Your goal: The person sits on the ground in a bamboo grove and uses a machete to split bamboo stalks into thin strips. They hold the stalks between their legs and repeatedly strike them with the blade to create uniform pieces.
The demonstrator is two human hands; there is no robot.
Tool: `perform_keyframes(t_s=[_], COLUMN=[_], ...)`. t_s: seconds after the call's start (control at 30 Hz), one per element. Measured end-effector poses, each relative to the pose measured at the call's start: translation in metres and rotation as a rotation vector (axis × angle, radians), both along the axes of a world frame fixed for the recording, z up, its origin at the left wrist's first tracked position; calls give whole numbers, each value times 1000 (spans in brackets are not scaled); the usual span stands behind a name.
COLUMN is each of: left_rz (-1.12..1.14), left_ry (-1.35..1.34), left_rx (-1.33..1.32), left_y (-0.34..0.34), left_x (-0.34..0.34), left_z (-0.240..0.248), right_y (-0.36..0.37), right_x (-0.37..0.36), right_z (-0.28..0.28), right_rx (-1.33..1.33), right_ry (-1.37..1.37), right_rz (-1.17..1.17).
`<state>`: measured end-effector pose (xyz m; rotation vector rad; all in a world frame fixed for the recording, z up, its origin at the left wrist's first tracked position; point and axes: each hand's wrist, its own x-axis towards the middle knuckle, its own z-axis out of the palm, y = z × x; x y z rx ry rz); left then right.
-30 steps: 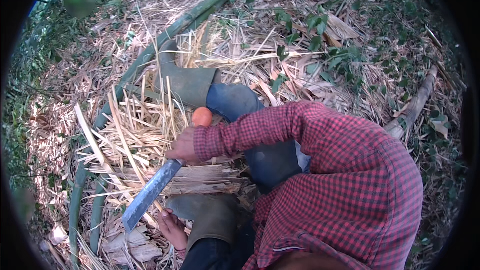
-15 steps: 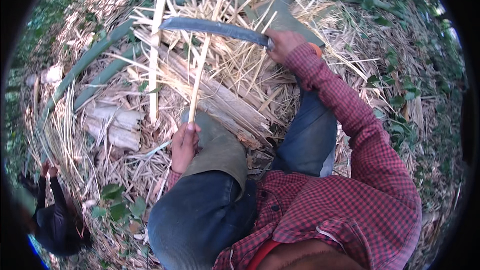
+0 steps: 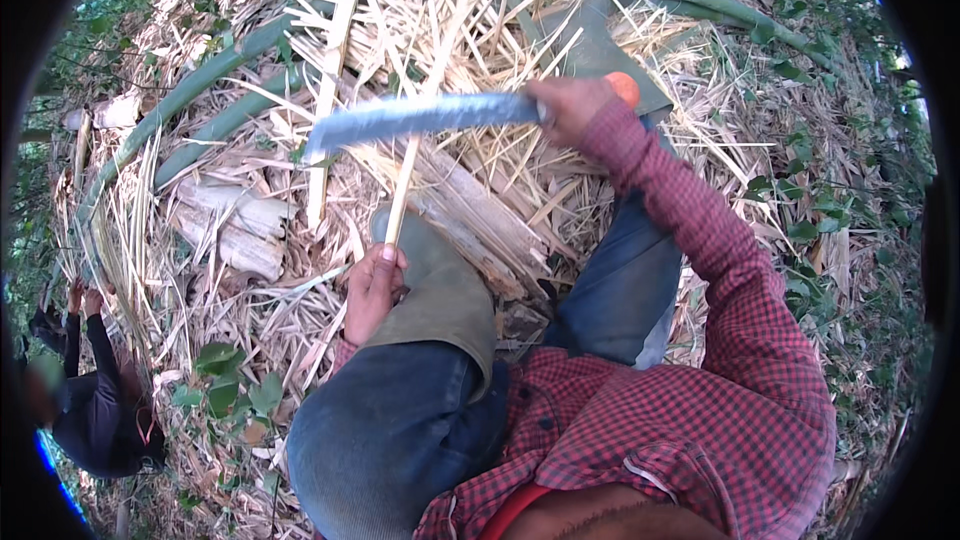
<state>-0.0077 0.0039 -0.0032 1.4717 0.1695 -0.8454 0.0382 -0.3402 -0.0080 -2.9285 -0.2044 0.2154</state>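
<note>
The left hand (image 3: 372,290) is gripping the lower end of a thin pale bamboo strip (image 3: 415,145), fingers curled closed around it, just beside the left knee and the olive rubber boot (image 3: 440,285). The strip is standing nearly upright, rising from the hand past the blade toward the heap of split bamboo (image 3: 470,210) on the ground.

The right hand (image 3: 572,105) is wrapping closed around the handle of a long knife (image 3: 420,115), with the orange butt of the handle (image 3: 624,87) showing behind the fist. The blade is lying roughly level, pointing to the person's left, and crossing the strip well above the left hand; whether the edge is touching the strip cannot be told.

The strip is looking light, stiff along its length but springy, and likely to flex or split along the grain if bent. Its cut edges are probably sharp and splintery, so a hold low on the strip, well apart from the blade, is seeming the safest. The knife is looking heavy toward the blade, so a full fist on the handle is suiting it.

2 green bamboo poles (image 3: 230,120) are curving around the litter of shavings. Another person in dark clothes (image 3: 95,410) is crouching at the left edge.
</note>
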Motion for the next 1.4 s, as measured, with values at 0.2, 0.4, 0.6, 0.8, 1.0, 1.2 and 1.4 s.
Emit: perform_keyframes(t_s=[0.2,0.4,0.6,0.8,1.0,1.2,1.4], left_rz=[-39,-43,-49,-43,-49,-60,81], left_ry=[37,29,8,62,43,34,89], left_rx=[-10,-10,-39,-33,26,-6,-55], left_y=[8,4,10,12,19,23,19], left_x=[3,0,4,-3,-9,-9,0], left_z=[-10,-3,-15,-15,-19,-16,-20], right_y=[4,-2,18,-18,-10,-55,0], right_x=[23,45,25,56,22,61,22], right_z=[7,-1,-1,-10,-17,-42,2], right_rx=[-34,26,-45,-152,6,-83,-65], right_ry=[134,242,153,48,17,141,183], right_rz=[-284,-435,-63,-332,3,-623,-296])
